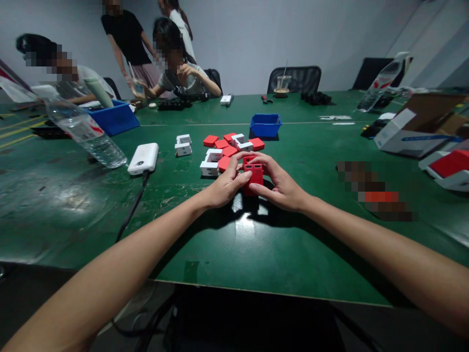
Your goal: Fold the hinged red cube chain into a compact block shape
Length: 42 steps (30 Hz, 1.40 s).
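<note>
Between my two hands a small red case with two slot-shaped openings (257, 177) stands upright just over the green table. My left hand (227, 185) grips its left side, thumb across the front face. On the other side, my right hand (279, 183) has its fingers round the top and its thumb low on the front. Just beyond lie several red blocks (229, 151) in a loose cluster. Among them sit white U-shaped pieces (210, 168), and another white piece (183, 150) stands apart to the left.
A blue bin (266, 125) stands behind the blocks. At left are a white power bank (144, 157) with a black cable, a tilted water bottle (88, 134) and a larger blue bin (116, 118). Cardboard boxes (414, 122) occupy the right. Other people (179, 73) are across the table.
</note>
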Motion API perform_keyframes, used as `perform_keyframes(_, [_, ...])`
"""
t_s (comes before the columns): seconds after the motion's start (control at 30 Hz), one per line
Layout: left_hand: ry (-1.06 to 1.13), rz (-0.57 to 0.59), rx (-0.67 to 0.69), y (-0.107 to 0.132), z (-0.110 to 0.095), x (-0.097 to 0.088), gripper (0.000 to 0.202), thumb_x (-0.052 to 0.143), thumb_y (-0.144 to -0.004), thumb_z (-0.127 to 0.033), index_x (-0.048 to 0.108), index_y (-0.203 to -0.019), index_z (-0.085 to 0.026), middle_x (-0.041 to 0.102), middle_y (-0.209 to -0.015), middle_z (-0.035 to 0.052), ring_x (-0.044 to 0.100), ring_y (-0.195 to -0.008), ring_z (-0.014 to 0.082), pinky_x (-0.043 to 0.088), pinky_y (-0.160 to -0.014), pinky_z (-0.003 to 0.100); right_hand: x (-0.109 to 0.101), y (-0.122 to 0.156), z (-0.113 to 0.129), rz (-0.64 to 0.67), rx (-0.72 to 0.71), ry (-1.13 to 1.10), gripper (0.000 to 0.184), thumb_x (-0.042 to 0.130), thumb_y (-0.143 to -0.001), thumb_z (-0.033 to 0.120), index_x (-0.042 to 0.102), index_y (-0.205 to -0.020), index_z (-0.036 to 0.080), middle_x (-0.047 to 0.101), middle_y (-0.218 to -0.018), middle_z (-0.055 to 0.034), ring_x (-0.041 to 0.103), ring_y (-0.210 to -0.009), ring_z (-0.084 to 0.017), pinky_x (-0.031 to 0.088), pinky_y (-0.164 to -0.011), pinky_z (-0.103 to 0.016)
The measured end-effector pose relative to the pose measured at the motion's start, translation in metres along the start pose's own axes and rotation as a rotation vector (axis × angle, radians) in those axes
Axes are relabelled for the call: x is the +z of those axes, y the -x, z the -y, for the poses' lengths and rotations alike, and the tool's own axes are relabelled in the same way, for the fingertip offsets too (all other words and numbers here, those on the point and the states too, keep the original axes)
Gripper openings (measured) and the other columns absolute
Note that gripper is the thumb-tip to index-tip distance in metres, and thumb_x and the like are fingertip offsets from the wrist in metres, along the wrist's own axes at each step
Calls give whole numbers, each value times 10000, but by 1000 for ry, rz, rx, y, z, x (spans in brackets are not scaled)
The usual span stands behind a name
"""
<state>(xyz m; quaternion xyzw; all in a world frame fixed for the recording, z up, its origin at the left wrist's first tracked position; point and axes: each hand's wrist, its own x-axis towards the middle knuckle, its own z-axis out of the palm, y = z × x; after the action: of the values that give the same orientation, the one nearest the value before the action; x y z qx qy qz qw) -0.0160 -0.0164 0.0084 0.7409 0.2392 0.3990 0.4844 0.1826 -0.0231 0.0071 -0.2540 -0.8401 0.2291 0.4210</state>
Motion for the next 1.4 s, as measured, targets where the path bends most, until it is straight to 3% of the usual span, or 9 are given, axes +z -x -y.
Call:
perform_keyframes(0.17, [39, -4, 7, 1, 8, -2, 539, 536, -949, -458, 311, -1395, -255, 555, -1328, 109, 620, -1100, 240, 494, -934, 391, 2, -1, 5, 30, 139, -228, 425, 656, -892, 425, 485, -1255, 285, 384, -1523, -115, 465, -1369, -297, 569, -956, -442])
perform_keyframes(0.33, [15, -74, -72, 2, 5, -5, 517, 635, -896, -442, 386, -1316, -270, 582, -1195, 56, 612, -1070, 217, 495, -910, 346, 3, 0, 6, 2, 105, -182, 422, 681, -880, 392, 514, -1250, 277, 392, -1517, -124, 453, -1388, -293, 516, -1039, -484])
perform_keyframes(0.43, [32, -89, -79, 1, -2, -4, 512, 681, -862, -439, 396, -1251, -267, 574, -1119, 31, 627, -936, 172, 505, -817, 302, 3, 0, 8, 6, 57, -121, 436, 697, -870, 370, 528, -1261, 279, 382, -1529, -131, 372, -1451, -303, 473, -1085, -509])
perform_keyframes(0.6, [27, -108, -79, 0, -11, -2, 517, 718, -826, -426, 404, -1199, -254, 575, -1032, 10, 606, -804, 126, 474, -708, 246, 3, -1, 10, -8, 29, -49, 439, 703, -864, 380, 548, -1262, 277, 401, -1511, -140, 409, -1426, -311, 454, -1097, -534])
perform_keyframes(0.8, [33, -104, -82, 0, -13, -1, 504, 713, -827, -453, 407, -1175, -256, 579, -1077, 21, 617, -885, 149, 480, -750, 262, 3, -1, 8, -24, 23, -39, 441, 708, -859, 400, 558, -1253, 271, 445, -1465, -145, 449, -1395, -306, 455, -1095, -529])
perform_keyframes(1.0, [54, -64, -93, 0, -12, -2, 482, 695, -847, -437, 394, -1184, -268, 568, -1013, -2, 581, -780, 112, 452, -674, 229, 2, -1, 8, -26, 8, -25, 446, 715, -852, 408, 575, -1249, 260, 450, -1462, -142, 452, -1394, -299, 442, -1113, -508])
perform_keyframes(1.4, [76, -29, -54, -1, -12, -2, 460, 674, -868, -421, 393, -1198, -267, 580, -1095, 26, 625, -869, 144, 490, -754, 264, 1, -1, 10, -21, 9, -5, 417, 702, -862, 375, 574, -1242, 261, 451, -1467, -146, 463, -1387, -311, 464, -1090, -518])
